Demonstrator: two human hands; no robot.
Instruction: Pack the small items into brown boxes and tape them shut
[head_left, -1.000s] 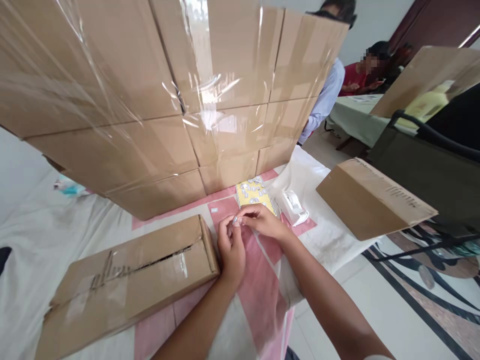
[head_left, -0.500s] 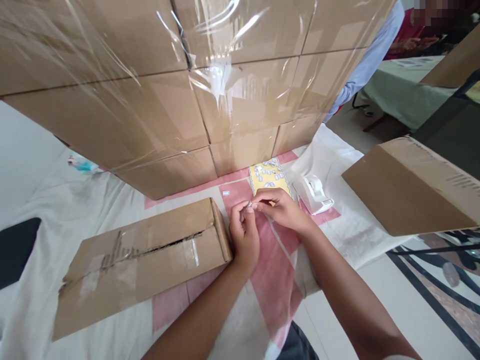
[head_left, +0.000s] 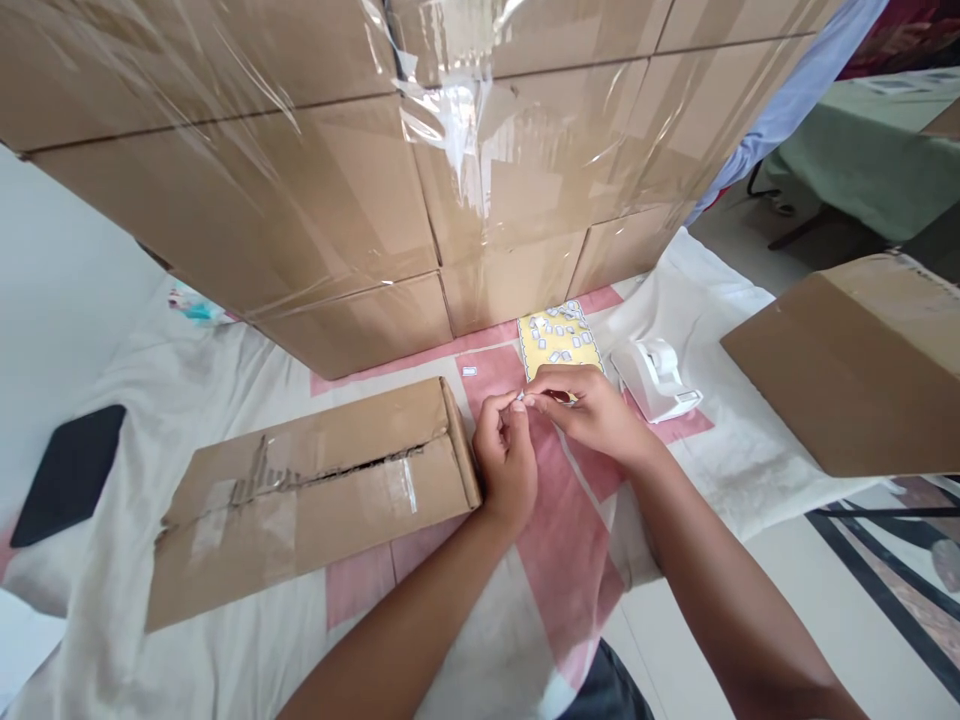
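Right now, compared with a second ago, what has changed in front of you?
Mostly the view: it has swung down and left, showing more of the black flat object. The left hand and right hand visibly took up or let go of nothing; their fingers still meet at a small pale piece. The long cardboard box, tape dispenser and yellow card stayed put.

Big cardboard wall (head_left: 300,190) across the top of the frame is plain matt brown, but the clear plastic covering (head_left: 459,130) on it is crazy glossy. Long carton (head_left: 315,490) lower left: dull cardboard, rough torn seam. Tape dispenser (head_left: 651,388) right of centre looks like smooth white plastic. Cloth's (head_left: 472,640) matt and wrinkly, yellow card (head_left: 531,358) looks papery.
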